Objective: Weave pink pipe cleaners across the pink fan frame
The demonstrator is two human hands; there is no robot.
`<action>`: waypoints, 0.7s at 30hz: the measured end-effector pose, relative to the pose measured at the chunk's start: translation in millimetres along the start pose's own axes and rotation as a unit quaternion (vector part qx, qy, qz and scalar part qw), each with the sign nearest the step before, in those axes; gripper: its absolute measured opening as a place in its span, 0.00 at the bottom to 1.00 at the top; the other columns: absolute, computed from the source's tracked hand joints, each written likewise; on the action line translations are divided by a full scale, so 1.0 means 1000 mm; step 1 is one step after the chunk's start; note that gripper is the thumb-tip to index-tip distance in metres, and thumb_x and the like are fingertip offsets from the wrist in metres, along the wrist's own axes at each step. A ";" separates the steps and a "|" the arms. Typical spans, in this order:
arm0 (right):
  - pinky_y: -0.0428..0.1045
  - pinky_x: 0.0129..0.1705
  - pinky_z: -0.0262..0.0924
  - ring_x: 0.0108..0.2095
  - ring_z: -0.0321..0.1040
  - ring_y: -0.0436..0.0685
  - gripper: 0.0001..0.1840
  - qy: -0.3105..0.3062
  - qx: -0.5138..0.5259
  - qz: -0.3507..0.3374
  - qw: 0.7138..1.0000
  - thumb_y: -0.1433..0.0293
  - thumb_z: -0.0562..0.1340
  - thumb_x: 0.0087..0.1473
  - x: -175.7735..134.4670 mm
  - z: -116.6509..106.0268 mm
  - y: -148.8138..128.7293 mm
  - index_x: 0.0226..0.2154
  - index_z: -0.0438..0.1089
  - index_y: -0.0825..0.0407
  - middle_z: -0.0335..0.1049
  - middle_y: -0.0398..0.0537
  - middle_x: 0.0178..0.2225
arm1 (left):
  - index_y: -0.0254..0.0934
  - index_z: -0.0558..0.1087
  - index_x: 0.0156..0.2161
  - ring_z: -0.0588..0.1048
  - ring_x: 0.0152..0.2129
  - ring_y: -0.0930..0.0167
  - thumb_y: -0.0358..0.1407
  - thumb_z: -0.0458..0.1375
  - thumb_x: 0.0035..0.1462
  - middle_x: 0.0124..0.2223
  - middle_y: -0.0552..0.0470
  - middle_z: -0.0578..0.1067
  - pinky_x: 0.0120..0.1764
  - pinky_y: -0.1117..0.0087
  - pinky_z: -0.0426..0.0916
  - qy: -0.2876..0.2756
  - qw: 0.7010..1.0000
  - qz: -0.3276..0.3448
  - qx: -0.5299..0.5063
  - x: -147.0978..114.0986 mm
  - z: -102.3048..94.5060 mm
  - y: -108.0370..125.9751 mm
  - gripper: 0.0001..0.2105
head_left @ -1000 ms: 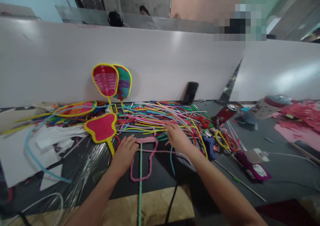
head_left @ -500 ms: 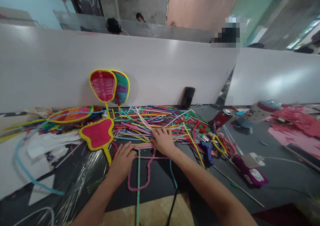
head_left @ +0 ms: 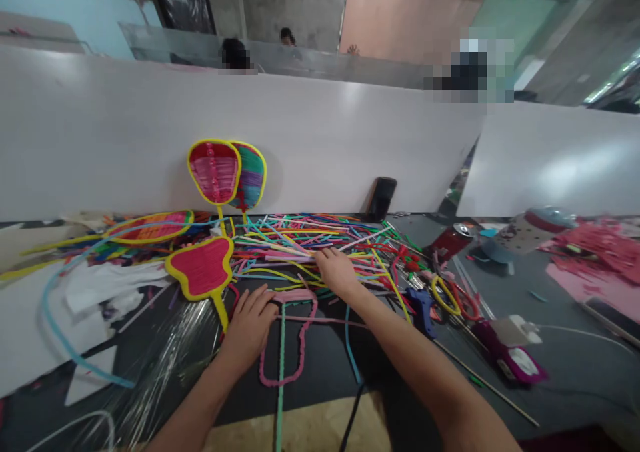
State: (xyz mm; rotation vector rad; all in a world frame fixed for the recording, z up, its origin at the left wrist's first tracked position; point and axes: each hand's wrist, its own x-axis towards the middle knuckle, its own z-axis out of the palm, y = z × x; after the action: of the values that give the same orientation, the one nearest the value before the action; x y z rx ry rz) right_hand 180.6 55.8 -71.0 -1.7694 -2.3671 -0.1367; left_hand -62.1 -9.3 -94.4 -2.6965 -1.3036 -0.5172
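My left hand point(head_left: 254, 315) lies flat, fingers stretched out, at the upper left corner of a fan-shaped outline bent from pink pipe cleaner point(head_left: 303, 345). Pink rows fill the top of that outline, and a green pipe-cleaner stem point(head_left: 281, 372) runs down its middle past the bottom. My right hand point(head_left: 337, 273) reaches into a heap of coloured pipe cleaners point(head_left: 300, 229), its fingers curled closed on a pale pink pipe cleaner point(head_left: 285, 258); the fingertips are partly hidden. Left of my left hand is a finished red fan with yellow edging point(head_left: 200, 269).
Two yellow-rimmed fans point(head_left: 215, 172) lean on the white partition point(head_left: 320, 145), a phone point(head_left: 383, 199) to their right. Further right are a blue glue gun point(head_left: 423, 309), scissors point(head_left: 465, 299), a red can point(head_left: 453, 241) and a purple box point(head_left: 510, 352). Clear film strips point(head_left: 155, 352) lie at left.
My right hand has lifted off the top edge of the pink outline and moved slightly away from me into the heap. My left hand stays in place. The view has shifted a little.
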 end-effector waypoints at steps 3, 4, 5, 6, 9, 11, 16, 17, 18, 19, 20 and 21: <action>0.50 0.46 0.53 0.44 0.61 0.59 0.14 0.033 -0.010 0.038 0.999 0.74 0.51 0.59 0.012 -0.007 0.020 0.45 0.67 0.54 0.70 0.54 0.42 | 0.39 0.73 0.36 0.65 0.54 0.60 0.28 0.49 0.58 0.50 0.46 0.73 0.54 0.50 0.58 0.001 1.000 -0.006 -0.005 -0.001 0.001 0.000 0.10; 0.50 0.47 0.53 0.45 0.61 0.59 0.15 0.045 -0.012 0.054 0.997 0.74 0.50 0.59 0.016 -0.009 0.028 0.46 0.67 0.55 0.70 0.54 0.43 | 0.39 0.73 0.37 0.65 0.54 0.60 0.28 0.49 0.58 0.50 0.46 0.73 0.54 0.50 0.58 0.001 1.000 -0.008 -0.007 -0.001 0.001 0.000 0.10; 0.50 0.47 0.53 0.45 0.61 0.59 0.15 0.059 -0.014 0.070 0.996 0.74 0.50 0.60 0.019 -0.011 0.035 0.46 0.67 0.55 0.70 0.55 0.44 | 0.40 0.73 0.37 0.65 0.54 0.61 0.28 0.49 0.58 0.50 0.46 0.73 0.54 0.50 0.57 0.001 1.000 -0.010 -0.010 -0.002 0.001 0.000 0.10; 0.50 0.47 0.53 0.44 0.61 0.59 0.16 0.071 -0.014 0.083 0.994 0.74 0.49 0.60 0.023 -0.013 0.041 0.47 0.66 0.56 0.69 0.56 0.44 | 0.40 0.73 0.37 0.65 0.54 0.61 0.28 0.49 0.58 0.50 0.46 0.73 0.54 0.50 0.57 0.000 1.000 -0.011 -0.012 -0.002 0.000 0.001 0.10; 0.51 0.47 0.53 0.44 0.61 0.60 0.17 0.108 -0.013 0.113 0.988 0.72 0.48 0.61 0.030 -0.023 0.057 0.48 0.65 0.57 0.69 0.56 0.44 | 0.40 0.73 0.38 0.65 0.54 0.61 0.27 0.49 0.57 0.51 0.47 0.73 0.55 0.50 0.57 -0.001 1.000 -0.017 -0.017 -0.002 -0.001 0.002 0.11; 0.51 0.46 0.52 0.44 0.61 0.60 0.18 0.129 -0.012 0.124 0.984 0.71 0.47 0.61 0.035 -0.032 0.064 0.49 0.65 0.56 0.69 0.56 0.44 | 0.41 0.73 0.38 0.65 0.54 0.61 0.25 0.48 0.57 0.50 0.48 0.73 0.55 0.49 0.57 0.002 1.000 -0.021 -0.021 -0.003 -0.001 0.003 0.13; 0.52 0.45 0.52 0.43 0.60 0.61 0.18 0.224 -0.019 0.123 0.966 0.69 0.47 0.62 0.049 -0.054 0.071 0.47 0.67 0.54 0.69 0.56 0.42 | 0.40 0.73 0.38 0.65 0.54 0.61 0.25 0.48 0.57 0.50 0.47 0.73 0.55 0.50 0.56 0.004 0.999 -0.021 -0.023 -0.003 -0.001 0.004 0.13; 0.52 0.45 0.52 0.43 0.60 0.61 0.18 0.228 -0.020 0.121 0.966 0.69 0.47 0.62 0.052 -0.055 0.070 0.47 0.67 0.54 0.69 0.56 0.42 | 0.40 0.73 0.38 0.65 0.54 0.61 0.25 0.48 0.57 0.50 0.47 0.73 0.55 0.49 0.56 0.002 1.000 -0.020 -0.022 -0.003 -0.001 0.004 0.13; 0.52 0.45 0.52 0.44 0.59 0.61 0.18 0.217 -0.020 0.116 0.969 0.68 0.47 0.62 0.054 -0.055 0.068 0.48 0.67 0.53 0.69 0.55 0.42 | 0.40 0.73 0.39 0.65 0.53 0.61 0.25 0.48 0.57 0.51 0.47 0.73 0.55 0.49 0.56 0.001 1.000 -0.020 -0.020 -0.003 -0.001 0.004 0.13; 0.53 0.45 0.52 0.44 0.59 0.61 0.17 0.194 -0.018 0.106 0.975 0.66 0.48 0.62 0.056 -0.053 0.065 0.48 0.67 0.52 0.69 0.55 0.44 | 0.40 0.73 0.39 0.65 0.53 0.61 0.25 0.48 0.57 0.51 0.47 0.73 0.55 0.49 0.56 -0.001 1.000 -0.020 -0.017 -0.003 -0.001 0.004 0.13; 0.53 0.44 0.52 0.45 0.59 0.62 0.17 0.165 -0.014 0.092 0.982 0.66 0.50 0.61 0.057 -0.049 0.061 0.49 0.67 0.51 0.69 0.54 0.46 | 0.40 0.73 0.39 0.65 0.53 0.61 0.25 0.48 0.57 0.51 0.47 0.73 0.55 0.49 0.56 -0.002 1.000 -0.020 -0.016 -0.003 -0.001 0.004 0.13; 0.54 0.45 0.53 0.46 0.58 0.62 0.17 0.137 -0.006 0.074 0.988 0.65 0.52 0.60 0.056 -0.045 0.055 0.49 0.66 0.50 0.67 0.53 0.48 | 0.41 0.73 0.40 0.65 0.54 0.61 0.25 0.48 0.57 0.51 0.47 0.73 0.55 0.49 0.56 -0.001 1.000 -0.020 -0.015 -0.003 -0.001 0.004 0.13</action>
State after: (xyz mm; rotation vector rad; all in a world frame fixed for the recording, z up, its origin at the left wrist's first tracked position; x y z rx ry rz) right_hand 222.4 115.8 -17.3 -1.7949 -2.0409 -0.3512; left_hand -61.0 -14.2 -94.2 -2.7006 -1.3643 -0.5412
